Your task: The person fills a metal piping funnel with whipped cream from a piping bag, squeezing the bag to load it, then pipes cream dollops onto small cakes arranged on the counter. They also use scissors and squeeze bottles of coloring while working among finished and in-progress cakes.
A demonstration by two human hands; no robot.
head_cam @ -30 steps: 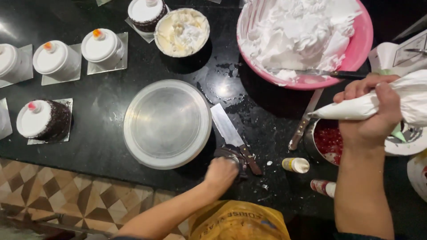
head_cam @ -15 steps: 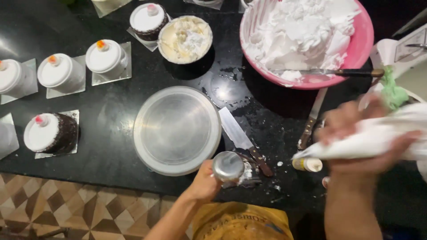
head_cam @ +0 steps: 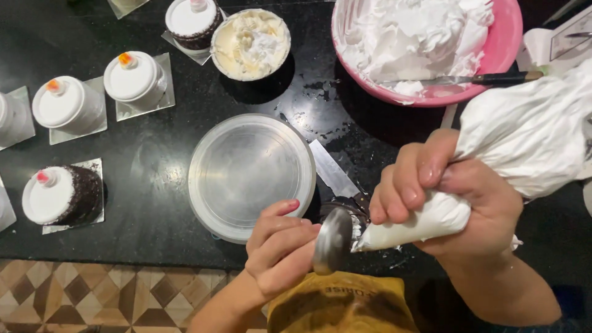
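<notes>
While the right hand [head_cam: 456, 203] grips the white piping bag [head_cam: 524, 142] with its fingers [head_cam: 407, 185] wrapped tight around the narrow neck, the left hand [head_cam: 280, 253] pinches a small round metal piece [head_cam: 333, 242] between thumb and curled fingertips, holding it on edge against the bag's tip. Done well, this step seems to call for a steady, even squeeze from the right hand, with the left keeping the metal piece square to the tip so cream lands in the middle and does not smear over the rim. The bag looks plump and creased at its wide end, tapering to a smooth, firm cone near the tip. The metal piece is shiny and grey, a little blurred, and I cannot tell what lies on its far face. Both sit just below and to the right of the round metal turntable [head_cam: 251, 174], which stands bare on the black counter [head_cam: 154, 154]. Right of the turntable lies a flat scraper [head_cam: 333, 172]; above and right of it a pink bowl [head_cam: 499, 74] holds whipped cream; to its left stand 4 small frosted cakes.
</notes>
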